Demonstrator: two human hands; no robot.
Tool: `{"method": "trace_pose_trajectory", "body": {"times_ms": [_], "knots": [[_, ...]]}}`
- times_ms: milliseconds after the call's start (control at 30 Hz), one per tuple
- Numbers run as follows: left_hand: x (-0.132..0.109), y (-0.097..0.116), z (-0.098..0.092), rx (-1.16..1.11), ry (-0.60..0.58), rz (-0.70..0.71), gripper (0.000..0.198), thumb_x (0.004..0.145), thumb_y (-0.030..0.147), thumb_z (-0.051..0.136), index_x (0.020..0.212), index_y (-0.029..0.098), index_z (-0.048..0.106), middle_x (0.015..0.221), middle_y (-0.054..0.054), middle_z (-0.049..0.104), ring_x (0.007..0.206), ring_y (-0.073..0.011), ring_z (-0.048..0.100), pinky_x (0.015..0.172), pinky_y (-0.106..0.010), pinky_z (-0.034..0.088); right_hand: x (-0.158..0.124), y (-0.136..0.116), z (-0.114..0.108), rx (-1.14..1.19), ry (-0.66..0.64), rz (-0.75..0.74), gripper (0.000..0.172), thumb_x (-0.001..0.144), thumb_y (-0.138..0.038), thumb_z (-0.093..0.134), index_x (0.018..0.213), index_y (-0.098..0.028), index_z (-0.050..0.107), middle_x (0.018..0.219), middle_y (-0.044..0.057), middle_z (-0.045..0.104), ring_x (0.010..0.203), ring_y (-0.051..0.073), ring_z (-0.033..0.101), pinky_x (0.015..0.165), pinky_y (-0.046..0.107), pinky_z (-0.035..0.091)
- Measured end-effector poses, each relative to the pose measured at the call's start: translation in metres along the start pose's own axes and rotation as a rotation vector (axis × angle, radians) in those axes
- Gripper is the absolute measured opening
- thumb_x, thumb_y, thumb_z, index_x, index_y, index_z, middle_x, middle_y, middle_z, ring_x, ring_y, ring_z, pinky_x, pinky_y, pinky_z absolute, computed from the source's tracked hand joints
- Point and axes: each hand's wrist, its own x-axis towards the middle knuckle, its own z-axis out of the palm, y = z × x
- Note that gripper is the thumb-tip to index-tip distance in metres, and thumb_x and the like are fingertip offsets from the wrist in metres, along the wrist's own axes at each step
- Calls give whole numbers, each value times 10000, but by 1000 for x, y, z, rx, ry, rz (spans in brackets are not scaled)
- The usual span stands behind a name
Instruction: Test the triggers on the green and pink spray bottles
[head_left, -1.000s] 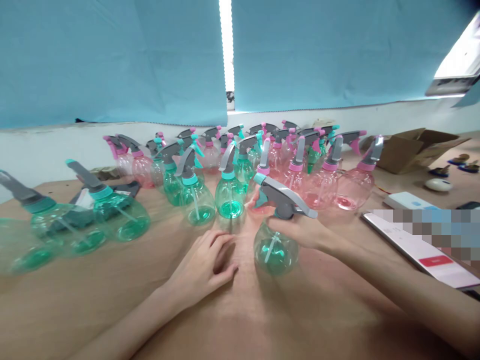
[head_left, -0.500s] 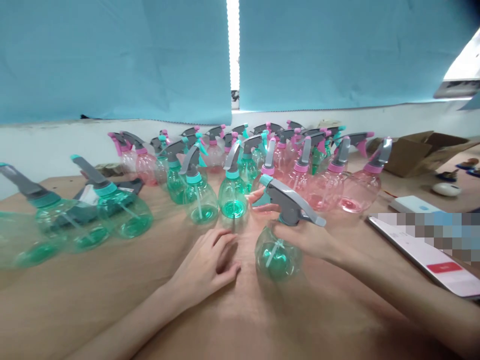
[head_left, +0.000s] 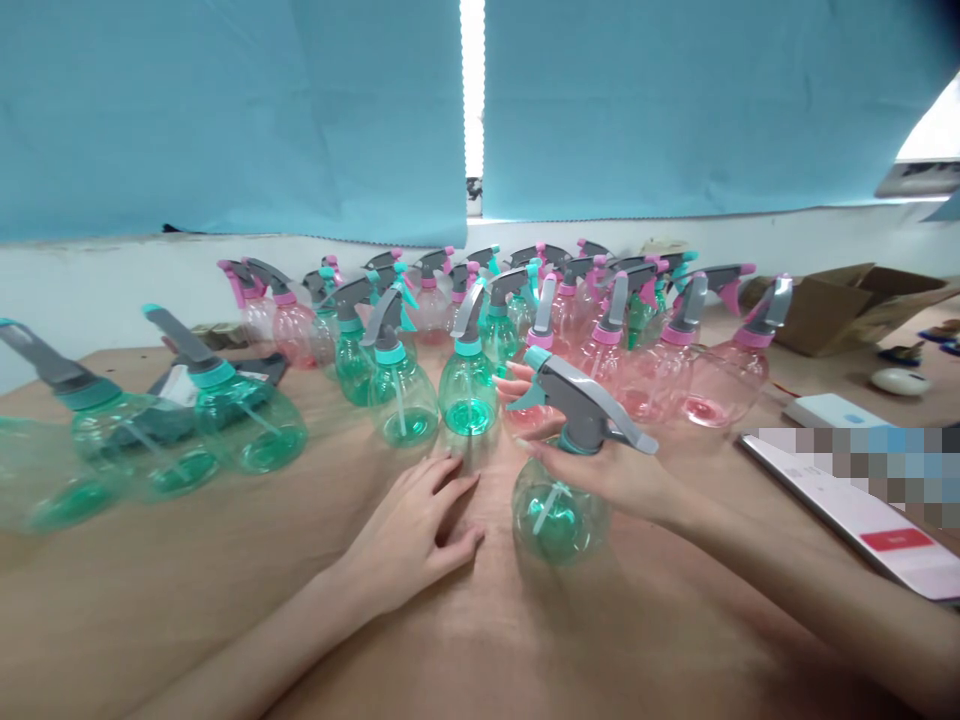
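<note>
A green spray bottle point(head_left: 559, 510) stands upright on the table in front of me, with a grey spray head and a turquoise nozzle and trigger. My right hand point(head_left: 600, 475) is around its neck just under the head. The thumb lies along the near side, and the other fingers stretch out past the trigger. To its left, my left hand point(head_left: 409, 525) rests on the tabletop, fingers loosely apart and holding nothing. Just beyond both hands stand another green spray bottle point(head_left: 466, 390) and a paler green one point(head_left: 405, 405).
Several pink spray bottles point(head_left: 709, 385) stand behind and to the right, with more in rows at the back. Green bottles point(head_left: 251, 425) stand at left. A phone point(head_left: 847, 520), a white box point(head_left: 836, 412), a white computer mouse point(head_left: 900, 381) and a cardboard box point(head_left: 832, 315) lie on the right.
The fingers of my right hand have lifted and spread away from the trigger, and its thumb has straightened. The bottle and my left hand have hardly moved; the view has shifted slightly.
</note>
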Motion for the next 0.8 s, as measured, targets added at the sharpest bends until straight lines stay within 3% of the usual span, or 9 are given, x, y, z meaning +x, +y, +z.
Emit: {"method": "trace_pose_trajectory", "body": {"times_ms": [267,367,567,800], "knots": [[1,1,-3,8,-11,9,493,897,431,538,1307,157,554,1390,-168,505,1301,-346,434,1045,-543,385,-1,-1,-1,10,0,16,460,778,-183,619,1223,-300,595,1053,43,713,873,227,683,787,378,566],[1,2,-3,14,-25,2,491,906,434,527,1305,149,558,1392,-169,504,1306,-349,428,1052,-548,375,-1,-1,-2,24,11,39,495,755,-166,603,1235,-285,590,1130,52,694,882,226,683,760,363,563],[2,2,-3,4,-20,7,484,906,428,531,1305,153,556,1393,-162,504,1301,-343,432,1052,-542,376,0,-2,-3,10,13,30,541,697,-124,556,1218,-264,598,1216,59,656,1094,267,623,824,370,534],[1,3,-4,-3,-17,3,473,905,426,532,1298,166,559,1390,-156,510,1299,-337,436,1047,-533,380,-2,-1,-3,-61,55,29,281,704,-169,551,946,-266,656,995,29,697,924,245,665,750,347,539]]}}
